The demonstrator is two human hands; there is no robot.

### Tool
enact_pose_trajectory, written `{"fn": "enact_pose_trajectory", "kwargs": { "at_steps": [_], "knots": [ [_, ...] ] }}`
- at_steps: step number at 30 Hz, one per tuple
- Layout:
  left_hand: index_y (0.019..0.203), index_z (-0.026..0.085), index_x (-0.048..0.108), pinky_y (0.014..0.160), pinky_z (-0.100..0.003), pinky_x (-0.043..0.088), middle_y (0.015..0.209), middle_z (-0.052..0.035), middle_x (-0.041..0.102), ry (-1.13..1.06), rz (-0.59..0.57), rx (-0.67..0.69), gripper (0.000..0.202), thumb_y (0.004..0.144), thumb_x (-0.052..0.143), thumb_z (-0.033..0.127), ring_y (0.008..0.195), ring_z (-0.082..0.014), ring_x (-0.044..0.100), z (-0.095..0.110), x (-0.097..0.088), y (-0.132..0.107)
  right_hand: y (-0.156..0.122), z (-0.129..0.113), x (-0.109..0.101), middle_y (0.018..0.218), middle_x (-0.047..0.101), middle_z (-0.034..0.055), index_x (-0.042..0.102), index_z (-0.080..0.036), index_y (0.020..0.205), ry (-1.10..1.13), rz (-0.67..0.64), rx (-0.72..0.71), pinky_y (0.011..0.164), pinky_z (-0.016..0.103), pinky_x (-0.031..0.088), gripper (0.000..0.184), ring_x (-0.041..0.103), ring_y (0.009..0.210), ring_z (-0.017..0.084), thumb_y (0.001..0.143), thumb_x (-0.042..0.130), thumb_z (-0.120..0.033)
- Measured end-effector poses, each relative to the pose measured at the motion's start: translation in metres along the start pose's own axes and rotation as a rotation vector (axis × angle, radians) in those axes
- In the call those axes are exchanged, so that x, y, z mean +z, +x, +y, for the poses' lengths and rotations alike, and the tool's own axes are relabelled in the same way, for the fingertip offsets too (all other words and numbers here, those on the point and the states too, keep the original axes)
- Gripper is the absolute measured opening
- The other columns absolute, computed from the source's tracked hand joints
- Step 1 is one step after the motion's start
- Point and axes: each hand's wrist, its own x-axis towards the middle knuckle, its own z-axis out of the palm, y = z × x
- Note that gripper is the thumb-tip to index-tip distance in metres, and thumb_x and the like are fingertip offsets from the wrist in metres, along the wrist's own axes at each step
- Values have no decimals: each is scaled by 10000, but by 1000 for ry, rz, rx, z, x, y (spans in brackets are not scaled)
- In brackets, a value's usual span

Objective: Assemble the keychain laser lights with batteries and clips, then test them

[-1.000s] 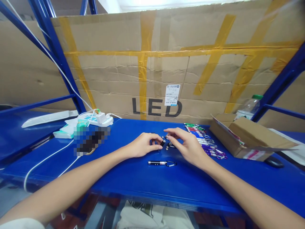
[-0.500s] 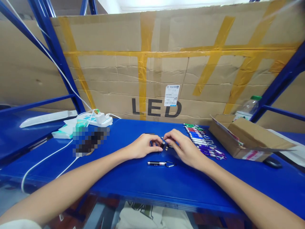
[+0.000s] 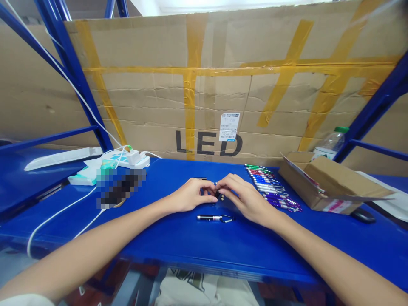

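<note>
My left hand (image 3: pixel 197 195) is closed on a short black tube (image 3: pixel 217 194) above the blue tabletop. The fingertips of my right hand (image 3: pixel 239 192) are pinched together at the tube's upper end; what they hold, if anything, is too small to make out. Small round silvery pieces (image 3: pixel 222 198) lie beside the tube, partly under my right fingers. Nearer to me rests a black penlight (image 3: pixel 209 218) with a carabiner clip (image 3: pixel 227 219) at its right end. Behind my left hand a dark, thin piece (image 3: pixel 200 178) shows in part.
A row of colored penlights (image 3: pixel 266 187) lies right of my hands. Beyond it stand an open cardboard box (image 3: pixel 321 187), a bottle (image 3: pixel 331 142) and a black mouse (image 3: pixel 363 216). At left are a power strip (image 3: pixel 140 161), white cables and a tissue pack (image 3: pixel 84 176). A large carton (image 3: pixel 153 106) closes off the back.
My right fingertips have moved slightly left and down onto the upper end of the black tube, covering it more. My left hand has stayed nearly in place. The view has shifted a little.
</note>
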Motion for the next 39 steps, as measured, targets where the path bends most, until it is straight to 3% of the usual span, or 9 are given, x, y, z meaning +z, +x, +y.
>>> {"fn": "enact_pose_trajectory", "kwargs": {
  "at_steps": [15,21,23,28,33,39],
  "knots": [
    [1066,185,787,787,-261,476,964,-12,781,33,-7,13,176,932,802,297,818,-155,646,-2,0,0,1,3,-1,1039,689,70,672,-260,1101,4,4,-40,877,374,509,182,626,993,244,1126,493,-276],
    [1141,215,771,848,-292,490,1035,-33,784,211,36,72,185,973,771,294,913,-189,667,2,-3,-3,1,7,1,1126,720,80,625,-253,1155,-26,117,112,912,392,514,178,657,1028,245,1127,449,-251],
    [1161,231,758,915,-322,485,1099,-37,786,289,44,138,168,1009,730,297,1002,-211,655,4,-4,-4,0,11,0,1121,718,79,611,-249,1135,-74,81,160,896,397,515,161,661,1012,251,1108,453,-230],
    [1210,240,731,1002,-363,483,1190,-47,767,376,71,241,183,1072,627,299,1098,-232,627,4,-8,-7,-2,14,1,1002,703,59,606,-229,987,-96,-181,211,839,376,514,176,665,928,240,995,496,-92],
    [1230,239,731,1046,-382,479,1238,-57,763,392,108,276,202,1082,605,292,1129,-234,635,1,-8,-7,-2,9,2,1006,705,51,622,-228,983,-41,-217,196,843,357,522,202,670,916,226,936,542,-49],
    [1273,244,719,998,-371,492,1244,-43,771,391,102,202,226,1076,618,291,1114,-235,631,-2,-7,-6,-3,11,0,1012,687,47,616,-229,986,-8,-263,157,846,359,516,113,654,931,225,1009,567,-130]
  ]
}}
